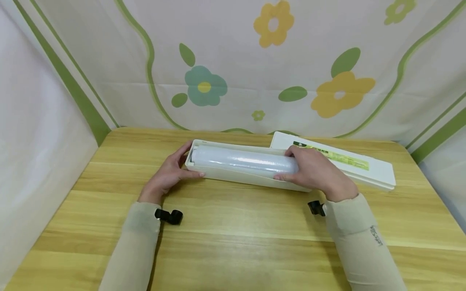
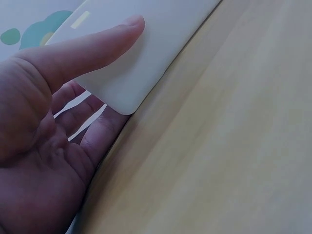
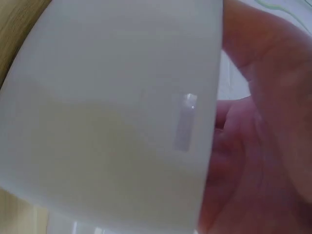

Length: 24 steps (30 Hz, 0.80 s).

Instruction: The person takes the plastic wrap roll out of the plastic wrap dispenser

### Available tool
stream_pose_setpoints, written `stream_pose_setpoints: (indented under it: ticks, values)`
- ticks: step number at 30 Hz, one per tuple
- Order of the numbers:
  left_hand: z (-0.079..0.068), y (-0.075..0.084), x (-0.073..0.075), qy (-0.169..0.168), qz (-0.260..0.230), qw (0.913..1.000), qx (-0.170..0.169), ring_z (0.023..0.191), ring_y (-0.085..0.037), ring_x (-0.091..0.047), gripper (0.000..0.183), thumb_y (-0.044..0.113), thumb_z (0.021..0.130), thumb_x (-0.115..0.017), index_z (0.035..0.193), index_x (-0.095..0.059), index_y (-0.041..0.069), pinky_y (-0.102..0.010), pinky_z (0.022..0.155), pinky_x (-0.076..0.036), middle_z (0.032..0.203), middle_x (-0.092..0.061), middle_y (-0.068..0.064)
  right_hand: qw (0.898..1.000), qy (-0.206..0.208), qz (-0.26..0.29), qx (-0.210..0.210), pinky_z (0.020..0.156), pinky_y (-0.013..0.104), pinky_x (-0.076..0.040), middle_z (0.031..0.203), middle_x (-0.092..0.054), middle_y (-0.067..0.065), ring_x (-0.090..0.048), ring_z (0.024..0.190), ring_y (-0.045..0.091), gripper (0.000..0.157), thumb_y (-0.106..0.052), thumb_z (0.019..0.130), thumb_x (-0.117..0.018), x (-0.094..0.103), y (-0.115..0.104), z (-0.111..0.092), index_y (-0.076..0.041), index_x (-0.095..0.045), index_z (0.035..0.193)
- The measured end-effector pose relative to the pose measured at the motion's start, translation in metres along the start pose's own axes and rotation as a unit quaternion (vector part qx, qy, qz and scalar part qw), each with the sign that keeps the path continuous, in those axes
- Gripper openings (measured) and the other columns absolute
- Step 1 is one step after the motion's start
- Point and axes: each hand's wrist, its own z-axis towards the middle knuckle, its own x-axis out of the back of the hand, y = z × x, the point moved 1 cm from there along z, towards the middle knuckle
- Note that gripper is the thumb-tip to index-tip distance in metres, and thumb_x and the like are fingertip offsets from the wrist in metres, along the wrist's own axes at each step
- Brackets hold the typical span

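A long off-white cling film box lies uncovered on the wooden table, with a shiny roll of cling film inside it. At the box's left end my left hand grips the corner, thumb along the front wall and fingers round behind; the left wrist view shows the thumb flat on the box wall. My right hand holds the roll's right end from above, thumb on the near side and fingers on the far side. In the right wrist view the box wall hides the fingertips.
Behind and right of the box lies its white lid, bearing a green and yellow label. A flowered curtain hangs along the table's back edge. Black mounts are strapped to both sleeves.
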Motion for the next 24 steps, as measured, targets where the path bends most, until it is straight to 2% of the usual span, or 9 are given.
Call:
stream_pose_setpoints:
  ticks: [4,7,9,14,20,24]
  values:
    - [0.000,-0.001,-0.001,0.002,0.001,1.0000,-0.002,0.160,-0.029,-0.033,0.119,0.005,0.082,-0.094,0.174,-0.022,0.028,-0.055,0.129,-0.030,0.178,-0.028,0.001,1.000,0.010,0.006,0.029,0.089,0.047,-0.054,0.107,-0.077,0.007,-0.066,0.092,0.023,0.060,-0.056,0.087,-0.087,-0.002,0.003,0.004,-0.007,-0.075,0.119]
    - [-0.001,-0.001,-0.001,0.006,0.006,1.0000,-0.004,0.162,-0.028,-0.031,0.118,0.005,0.081,-0.094,0.174,-0.023,0.028,-0.054,0.129,-0.030,0.178,-0.030,0.001,0.997,0.038,0.011,0.061,0.089,0.045,-0.053,0.102,-0.078,0.004,-0.065,0.091,0.023,0.051,-0.054,0.085,-0.089,-0.005,0.007,0.005,-0.012,-0.080,0.112]
    - [-0.001,-0.002,-0.001,0.006,0.012,0.9999,-0.005,0.162,-0.027,-0.030,0.118,0.006,0.081,-0.094,0.174,-0.023,0.027,-0.054,0.129,-0.031,0.177,-0.030,0.001,0.996,0.058,0.021,0.067,0.090,0.046,-0.053,0.105,-0.078,0.005,-0.066,0.095,0.024,0.052,-0.054,0.083,-0.091,-0.007,0.011,0.005,-0.013,-0.082,0.114]
    - [-0.001,-0.001,-0.002,0.007,0.016,0.9998,-0.005,0.161,-0.027,-0.031,0.119,0.006,0.081,-0.094,0.174,-0.022,0.026,-0.054,0.130,-0.029,0.176,-0.032,0.000,0.993,0.087,0.057,0.048,0.091,0.046,-0.052,0.116,-0.078,0.010,-0.065,0.103,0.028,0.065,-0.052,0.077,-0.095,-0.012,0.020,0.005,-0.012,-0.081,0.127]
    - [-0.002,0.001,-0.002,0.006,0.025,0.9996,-0.009,0.162,-0.028,-0.030,0.119,0.006,0.082,-0.094,0.174,-0.021,0.025,-0.056,0.131,-0.026,0.177,-0.031,-0.002,0.989,0.108,0.093,0.040,0.088,0.042,-0.051,0.113,-0.079,0.008,-0.063,0.098,0.024,0.067,-0.049,0.072,-0.099,-0.014,0.023,0.008,-0.012,-0.082,0.125]
    - [-0.002,0.001,-0.001,0.004,0.029,0.9995,-0.011,0.159,-0.029,-0.034,0.119,0.006,0.082,-0.094,0.174,-0.021,0.024,-0.056,0.130,-0.028,0.176,-0.032,-0.004,0.988,0.105,0.112,0.031,0.091,0.045,-0.052,0.119,-0.078,0.010,-0.063,0.104,0.028,0.067,-0.049,0.072,-0.100,-0.011,0.022,0.008,-0.012,-0.082,0.125]
